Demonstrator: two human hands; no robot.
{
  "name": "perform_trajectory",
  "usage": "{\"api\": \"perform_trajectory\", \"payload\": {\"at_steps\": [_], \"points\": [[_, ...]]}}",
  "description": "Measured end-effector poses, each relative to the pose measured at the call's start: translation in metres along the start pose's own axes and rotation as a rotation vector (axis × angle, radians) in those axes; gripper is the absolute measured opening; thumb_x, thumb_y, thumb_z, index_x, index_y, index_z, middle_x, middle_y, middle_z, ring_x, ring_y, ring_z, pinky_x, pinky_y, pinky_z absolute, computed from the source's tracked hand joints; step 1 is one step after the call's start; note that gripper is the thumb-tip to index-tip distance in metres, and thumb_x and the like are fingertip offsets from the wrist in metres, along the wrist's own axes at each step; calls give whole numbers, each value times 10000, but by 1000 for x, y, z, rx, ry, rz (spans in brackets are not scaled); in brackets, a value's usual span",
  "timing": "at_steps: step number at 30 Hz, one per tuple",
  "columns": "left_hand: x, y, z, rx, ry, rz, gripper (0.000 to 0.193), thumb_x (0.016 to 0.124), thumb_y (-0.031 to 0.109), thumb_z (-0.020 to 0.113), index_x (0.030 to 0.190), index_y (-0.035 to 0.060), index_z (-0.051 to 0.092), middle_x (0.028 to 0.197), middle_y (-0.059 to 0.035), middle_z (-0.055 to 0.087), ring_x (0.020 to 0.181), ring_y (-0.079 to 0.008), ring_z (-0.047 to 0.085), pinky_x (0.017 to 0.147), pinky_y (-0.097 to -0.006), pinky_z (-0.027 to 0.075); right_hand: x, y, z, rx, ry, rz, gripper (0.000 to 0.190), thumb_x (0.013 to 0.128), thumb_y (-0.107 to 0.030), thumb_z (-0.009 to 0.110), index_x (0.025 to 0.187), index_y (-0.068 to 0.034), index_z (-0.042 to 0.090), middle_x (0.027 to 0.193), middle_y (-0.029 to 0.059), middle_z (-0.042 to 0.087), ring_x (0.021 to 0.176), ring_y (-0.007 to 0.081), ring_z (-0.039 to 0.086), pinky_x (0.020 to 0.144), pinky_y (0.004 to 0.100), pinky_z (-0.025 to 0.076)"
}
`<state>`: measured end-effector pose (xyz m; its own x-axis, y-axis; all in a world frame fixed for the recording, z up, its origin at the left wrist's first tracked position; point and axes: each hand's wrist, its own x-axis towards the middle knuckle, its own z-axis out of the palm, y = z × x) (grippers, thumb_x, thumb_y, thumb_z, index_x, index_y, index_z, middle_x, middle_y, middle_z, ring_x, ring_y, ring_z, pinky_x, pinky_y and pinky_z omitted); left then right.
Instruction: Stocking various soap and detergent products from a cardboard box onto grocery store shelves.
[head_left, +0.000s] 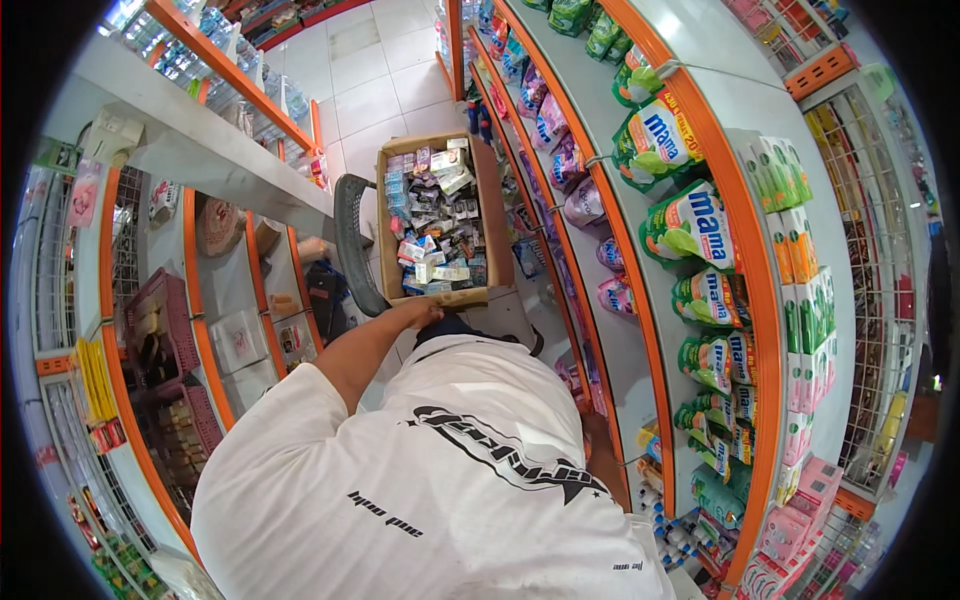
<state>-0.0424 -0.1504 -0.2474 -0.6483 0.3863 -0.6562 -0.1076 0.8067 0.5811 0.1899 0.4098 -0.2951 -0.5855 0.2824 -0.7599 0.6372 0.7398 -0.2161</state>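
My left hand (426, 312) rests by my dark-clad knee, close to the near edge of an open cardboard box (493, 217). Its fingers are partly turned away, and I make out nothing held in it. Many small product cartons and packets (442, 217) lie jumbled in the box. Against the box's left side curves a dark plastic chair part (352, 247). My right forearm (606, 454) reaches down beside the right-hand shelf, past my white T-shirt (480, 465); the right hand itself is hidden.
Orange-edged shelves (645, 360) on the right carry green Mama Lemon pouches (690, 225) and purple-pink pouches (551, 124). Small cartons (806, 307) line the upper shelf. On the left, maroon plastic baskets (161, 322) sit on shelving. White floor tiles (367, 82) stretch beyond the box.
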Motion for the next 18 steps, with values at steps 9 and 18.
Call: {"api": "perform_trajectory", "payload": {"at_steps": [9, 18], "points": [[35, -38, -47, 242, 282, -60, 342, 853, 341, 639, 1003, 34, 657, 981, -206, 668, 942, -395, 627, 858, -464, 505, -59, -88, 18, 87, 99, -129, 346, 852, -296, 543, 968, -5, 690, 973, 277, 678, 924, 434, 659, 799, 502, 511], [74, -83, -93, 506, 118, 14, 416, 821, 175, 630, 1218, 60, 581, 1314, -172, 536, 1299, -350, 460, 1050, -500, 407, -175, -179, 65, 357, 52, 166, 355, 860, -338, 599, 976, -9, 659, 979, 278, 665, 953, 438, 639, 814, 480, 497]]}}
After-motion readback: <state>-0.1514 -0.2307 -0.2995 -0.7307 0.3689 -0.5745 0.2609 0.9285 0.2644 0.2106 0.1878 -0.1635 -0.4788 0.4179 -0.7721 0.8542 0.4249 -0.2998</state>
